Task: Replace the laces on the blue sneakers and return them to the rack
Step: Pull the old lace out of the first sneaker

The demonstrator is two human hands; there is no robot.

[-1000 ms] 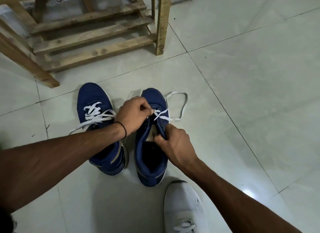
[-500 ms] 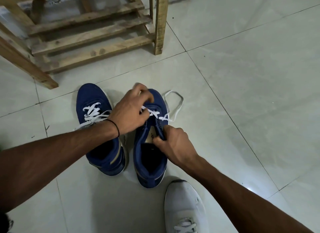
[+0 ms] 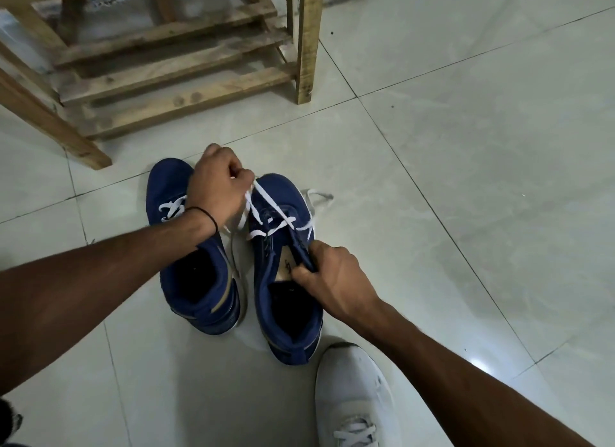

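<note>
On floor tile (image 3: pixel 432 213), near wooden rack (image 3: pixel 173 80): blue pair side by side, toes twd rack. L sneaker (image 3: pixel 199 280) laced, under your forearm. Your L hand (image 3: pixel 216 187) curled, pinching white lace (image 3: pixel 268 196), taut above R sneaker (image 3: pixel 289 320). R hand (image 3: pixel 332 273) grips R sneaker's eyelet edge. White shoe (image 3: pixel 352 396) near its heel.

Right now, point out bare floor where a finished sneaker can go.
Bare tile floor lies right of the right blue sneaker, past its loose white lace, and between both sneakers' toes and the wooden rack. Crowded: the gap between the sneakers, and by the white shoe.
</note>
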